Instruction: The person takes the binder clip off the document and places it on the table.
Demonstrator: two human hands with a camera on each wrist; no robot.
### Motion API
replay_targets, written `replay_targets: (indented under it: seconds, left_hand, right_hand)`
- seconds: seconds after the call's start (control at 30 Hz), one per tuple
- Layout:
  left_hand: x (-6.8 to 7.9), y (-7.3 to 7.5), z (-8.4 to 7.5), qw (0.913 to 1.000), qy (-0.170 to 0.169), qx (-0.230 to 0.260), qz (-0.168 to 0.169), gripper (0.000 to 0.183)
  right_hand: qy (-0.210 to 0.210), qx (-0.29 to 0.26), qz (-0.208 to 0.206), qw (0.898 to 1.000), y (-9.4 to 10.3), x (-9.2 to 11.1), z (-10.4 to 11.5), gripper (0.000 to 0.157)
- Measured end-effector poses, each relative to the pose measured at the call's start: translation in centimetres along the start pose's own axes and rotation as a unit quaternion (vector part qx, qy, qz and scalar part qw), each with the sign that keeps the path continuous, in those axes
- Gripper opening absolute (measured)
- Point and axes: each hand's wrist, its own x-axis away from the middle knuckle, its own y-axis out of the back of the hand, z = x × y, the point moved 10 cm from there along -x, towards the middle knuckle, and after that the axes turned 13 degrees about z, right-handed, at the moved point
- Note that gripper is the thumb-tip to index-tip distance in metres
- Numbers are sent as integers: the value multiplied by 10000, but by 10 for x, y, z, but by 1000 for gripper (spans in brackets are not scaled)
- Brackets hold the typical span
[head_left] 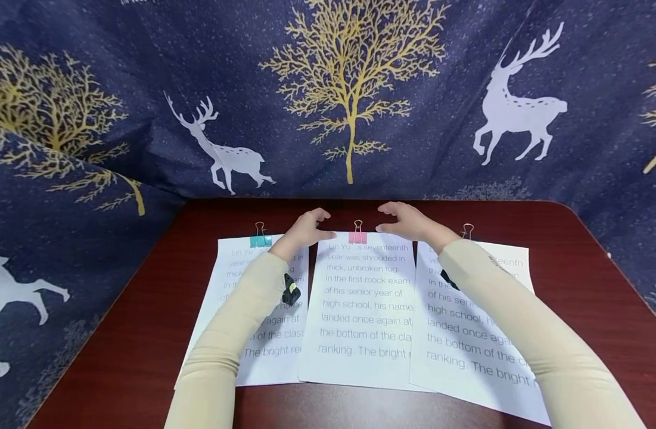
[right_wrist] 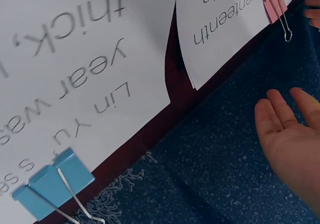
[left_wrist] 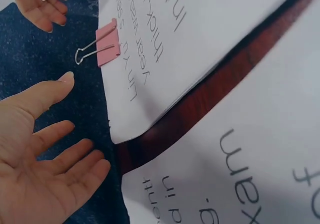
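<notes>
Three stacks of printed paper lie side by side, each with a binder clip at its top edge. A pink binder clip (head_left: 358, 234) grips the middle stack (head_left: 362, 316). To its left hovers my left hand (head_left: 305, 229), fingers spread and holding nothing, by the gap between the left stack (head_left: 269, 363) and the middle one. My right hand (head_left: 410, 225) is on the clip's other side, also holding nothing, its fingers loosely bent toward the left. In the left wrist view the left thumb points toward the pink clip (left_wrist: 108, 42), apart from it.
A teal binder clip (head_left: 260, 240) holds the left stack. The right stack (head_left: 467, 357) carries a blue binder clip (right_wrist: 53, 184), mostly hidden by my arm in the head view. Behind the dark red table (head_left: 124, 339) hangs a blue cloth (head_left: 413, 149) with deer and trees.
</notes>
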Motion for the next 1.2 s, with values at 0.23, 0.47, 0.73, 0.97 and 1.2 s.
replay_targets:
  seconds: [0.23,0.47,0.73,0.97,1.2]
  left_hand:
    - [-9,-5,12,9989,132,411,167,51]
    - [-19,-7,24,9938,150,1089,164,45]
    - [-25,-12,36,9861,179,1644,173,37]
    - [-24,-15,33,9876,140,1550,202,29]
    - [-24,-10,38,9884,76,1513,-73,26]
  right_hand:
    - [25,-425,9,9991,0,-18,2,52]
    - [-37,-927,-192,9955,-8,-34,0,44]
    - [-228,-1362,-416,9895,-20,-47,-5,38]
    - [-331,-1332,-426,9896,-27,-52,-6,37]
    - [-385,-1319,-330,9900,-32,-59,-4,40]
